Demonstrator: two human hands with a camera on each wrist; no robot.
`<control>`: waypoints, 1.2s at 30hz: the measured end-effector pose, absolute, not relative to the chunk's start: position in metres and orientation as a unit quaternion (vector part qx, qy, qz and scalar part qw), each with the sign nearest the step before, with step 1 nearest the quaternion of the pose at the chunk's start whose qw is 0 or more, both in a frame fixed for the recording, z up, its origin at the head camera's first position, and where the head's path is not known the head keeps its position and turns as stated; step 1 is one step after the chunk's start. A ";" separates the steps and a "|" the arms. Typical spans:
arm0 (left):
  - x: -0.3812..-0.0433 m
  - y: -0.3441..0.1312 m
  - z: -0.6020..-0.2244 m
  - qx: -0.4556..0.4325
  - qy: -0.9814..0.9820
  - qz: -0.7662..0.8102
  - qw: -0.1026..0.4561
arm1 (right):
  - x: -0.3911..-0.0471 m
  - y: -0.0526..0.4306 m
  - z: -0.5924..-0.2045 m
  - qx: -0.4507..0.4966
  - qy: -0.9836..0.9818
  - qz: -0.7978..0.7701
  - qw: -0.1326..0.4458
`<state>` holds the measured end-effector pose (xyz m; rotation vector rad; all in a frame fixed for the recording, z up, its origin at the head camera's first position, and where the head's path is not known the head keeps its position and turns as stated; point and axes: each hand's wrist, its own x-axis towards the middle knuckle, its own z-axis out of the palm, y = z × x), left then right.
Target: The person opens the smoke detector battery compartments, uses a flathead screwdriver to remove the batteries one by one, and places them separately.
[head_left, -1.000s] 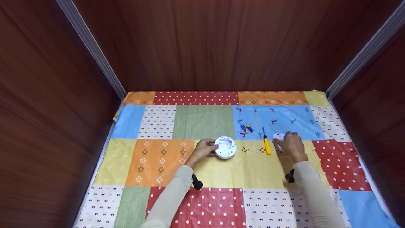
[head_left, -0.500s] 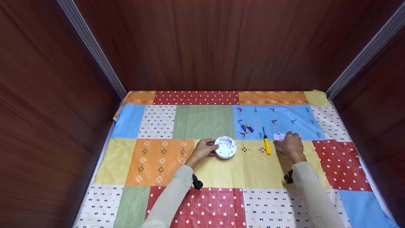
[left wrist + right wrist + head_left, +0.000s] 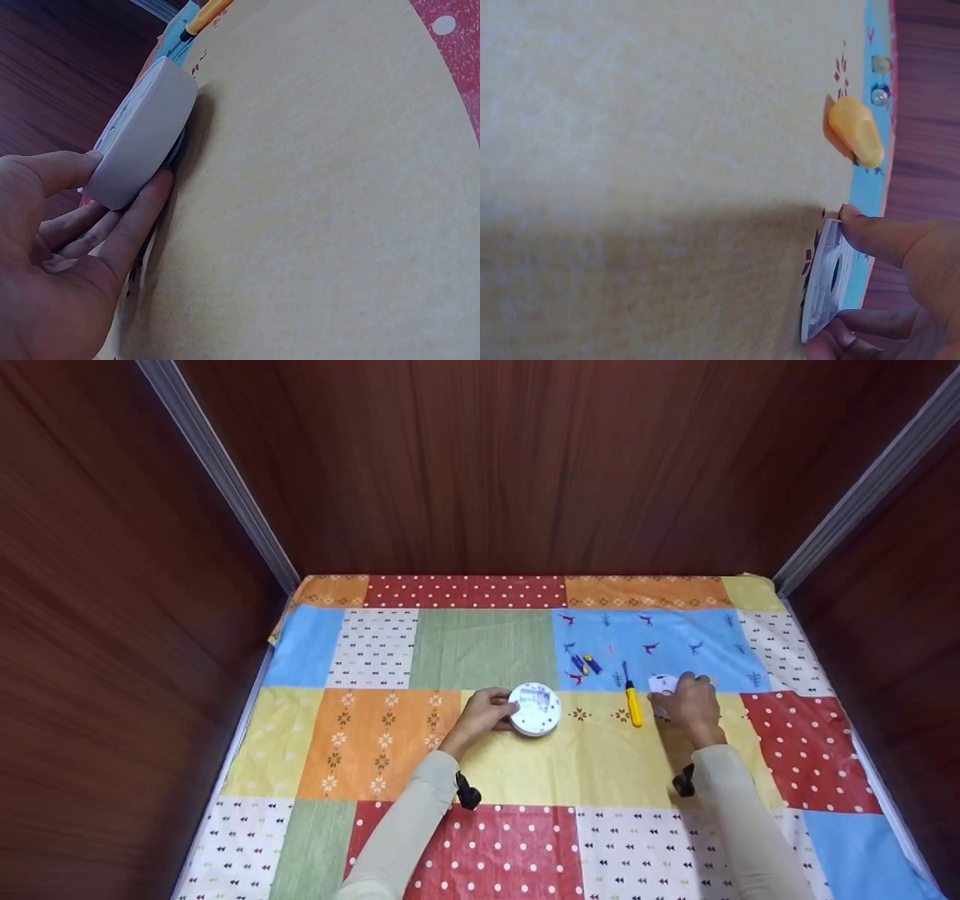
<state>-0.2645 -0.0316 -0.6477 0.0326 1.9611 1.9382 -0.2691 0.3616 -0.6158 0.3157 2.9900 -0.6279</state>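
Observation:
My left hand [image 3: 480, 718] grips a round white plastic device [image 3: 535, 709] by its left edge, thumb above and fingers beneath. In the left wrist view the device [image 3: 146, 135] is tilted, its smooth side wall facing the camera and its underside partly hidden. My right hand [image 3: 691, 706] holds a flat white plastic cover [image 3: 663, 684] low at the cloth. The right wrist view shows the thumb and fingers on opposite edges of this cover [image 3: 826, 281], which has a dark opening. In the head view the hand hides part of it.
A screwdriver [image 3: 634, 705] with a yellow handle lies between the hands, just left of the cover. Two small purple-and-yellow batteries [image 3: 592, 663] lie farther back. Patchwork cloth [image 3: 487, 649] covers the table, with dark wood panels [image 3: 480, 465] around it.
My right hand has shifted very slightly to the left at the white cover. The left hand and the round device have stayed in place.

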 end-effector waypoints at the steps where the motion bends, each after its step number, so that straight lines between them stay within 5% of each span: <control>1: -0.265 -0.032 -0.648 0.011 0.698 0.690 0.191 | -0.269 0.361 -0.616 0.105 0.973 -0.204 0.033; 16: -0.266 -0.032 -0.648 0.012 0.704 0.684 0.190 | -0.272 0.361 -0.616 0.097 0.966 -0.240 -0.022; 26: -0.265 -0.031 -0.648 0.013 0.704 0.684 0.191 | -0.272 0.364 -0.612 0.114 0.958 -0.263 0.013; 36: -0.264 -0.032 -0.646 0.016 0.707 0.681 0.190 | -0.273 0.359 -0.594 0.072 0.953 -0.290 -0.048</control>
